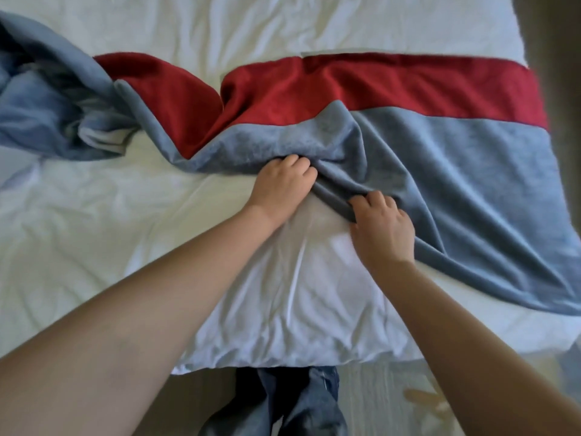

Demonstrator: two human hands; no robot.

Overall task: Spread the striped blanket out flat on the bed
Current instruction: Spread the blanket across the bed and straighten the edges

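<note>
Grey-blue fleece sits bunched in a heap at the left side of the bed (276, 347). That's the blanket (456, 158), grey-blue with one red band, and it's nowhere near flat there. Moving along, the red band twists and folds across the middle of the bed, with white sheet (78, 234) showing above and below it. Now the left hand (283, 184), at the bed's centre: fingers curled into the blanket's near grey edge, gripping a fold. Just to its right, the right hand (382, 228) clutches the same rumpled edge, fingers hooked over a ridge of cloth. Toward the bed's right side the blanket lies smoother and reaches the edge. Below the bed's near edge, jeans (298, 404) show.
</note>
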